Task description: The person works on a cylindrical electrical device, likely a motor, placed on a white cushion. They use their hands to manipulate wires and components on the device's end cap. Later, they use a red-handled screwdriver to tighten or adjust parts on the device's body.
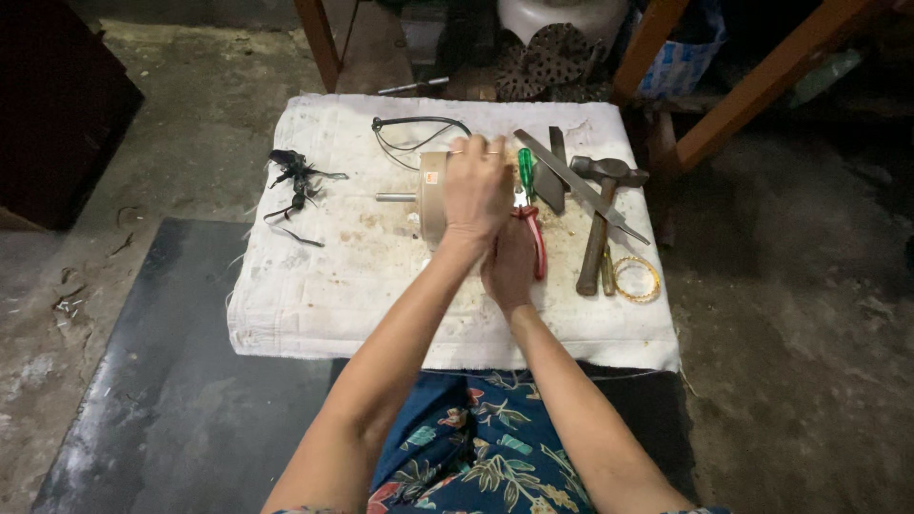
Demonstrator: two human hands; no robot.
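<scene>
A beige fan motor [430, 195] lies on its side on a white cloth [314, 286], its metal shaft [395, 198] pointing left. My left hand [476, 186] grips the motor's casing from above, with rings on two fingers. My right hand [509, 266] sits just behind the left wrist, against the motor's right side and beside red-handled pliers [538, 243]. The left hand hides its fingers, so I cannot tell what it holds. A green-handled screwdriver [525, 169] lies just right of the left hand.
A hammer [600, 214], a flat metal file [581, 186] and gold bangles [636, 279] lie on the cloth's right side. Black wire scraps [295, 181] sit at the left and a black cable [419, 128] at the back. Wooden legs [752, 90] stand behind, a dark mat [171, 381] below.
</scene>
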